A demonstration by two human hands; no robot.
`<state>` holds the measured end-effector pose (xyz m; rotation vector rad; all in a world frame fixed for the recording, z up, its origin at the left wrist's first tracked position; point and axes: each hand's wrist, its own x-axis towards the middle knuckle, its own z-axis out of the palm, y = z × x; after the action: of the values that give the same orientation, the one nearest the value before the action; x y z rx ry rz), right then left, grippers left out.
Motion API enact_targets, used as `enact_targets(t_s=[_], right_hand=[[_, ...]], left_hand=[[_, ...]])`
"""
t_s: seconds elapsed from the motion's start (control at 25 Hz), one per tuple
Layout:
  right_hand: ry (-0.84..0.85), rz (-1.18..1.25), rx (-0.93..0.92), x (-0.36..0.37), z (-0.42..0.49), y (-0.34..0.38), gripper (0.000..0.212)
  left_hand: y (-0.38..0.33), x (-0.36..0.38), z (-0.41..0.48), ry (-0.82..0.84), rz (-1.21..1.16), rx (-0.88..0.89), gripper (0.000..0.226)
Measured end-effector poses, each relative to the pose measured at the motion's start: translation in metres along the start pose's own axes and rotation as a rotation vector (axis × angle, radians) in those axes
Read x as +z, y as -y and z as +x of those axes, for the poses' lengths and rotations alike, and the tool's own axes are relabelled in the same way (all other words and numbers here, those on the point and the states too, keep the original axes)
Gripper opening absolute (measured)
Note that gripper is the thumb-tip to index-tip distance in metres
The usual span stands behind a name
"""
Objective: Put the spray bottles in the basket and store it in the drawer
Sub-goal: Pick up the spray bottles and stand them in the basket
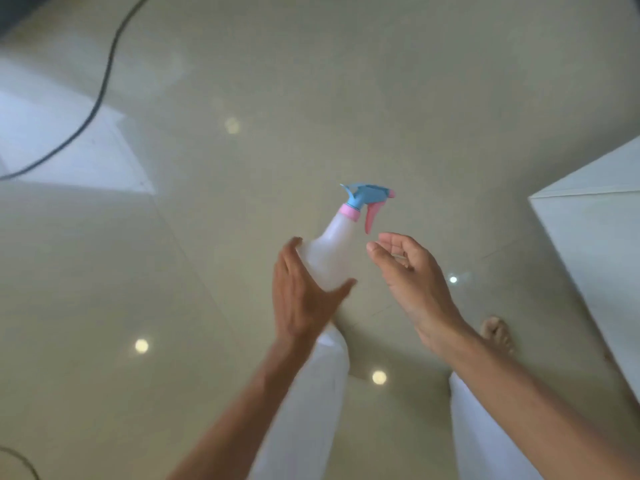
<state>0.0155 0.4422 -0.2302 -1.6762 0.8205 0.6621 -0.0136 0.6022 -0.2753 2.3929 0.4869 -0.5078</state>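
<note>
Bare glossy floor (242, 237) around left hand (304, 299) gripping spray bottle (332, 251)

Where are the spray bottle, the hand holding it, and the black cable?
spray bottle (329, 251): head view, on its white body.
left hand (298, 299): head view, on its back.
black cable (104, 84): head view, on its curve across the floor.

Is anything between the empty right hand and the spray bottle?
Nothing visible. The right hand is open beside the translucent white spray bottle with blue-and-pink trigger head, which the left hand holds; only open air separates them.
</note>
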Motion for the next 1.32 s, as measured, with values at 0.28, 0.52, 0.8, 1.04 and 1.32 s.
enact_targets(t_s=[0.28,0.52,0.8,1.04,1.32], right_hand=[[-0.454,0.348,-0.145,-0.176,-0.136,0.079,0.033],[-0.721,0.496,-0.428,-0.336,-0.247,0.027,0.031],[-0.989,0.437,-0.419,-0.473,-0.287,-0.070,0.031],[-1.094,0.313,-0.439,-0.529,-0.239,-0.111,0.036],[-1.111,0.232,-0.393,-0.518,-0.181,-0.128,0.031]], left_hand=[[-0.227,0.011,-0.152,-0.031,-0.142,0.461,0.091],[-0.338,0.032,-0.262,0.173,-0.263,0.821,0.078],[-0.453,0.124,-0.349,0.378,-0.105,0.886,0.070],[-0.506,0.201,-0.349,0.399,0.047,0.896,0.060],[-0.508,0.234,-0.320,0.423,0.157,0.793,0.036]])
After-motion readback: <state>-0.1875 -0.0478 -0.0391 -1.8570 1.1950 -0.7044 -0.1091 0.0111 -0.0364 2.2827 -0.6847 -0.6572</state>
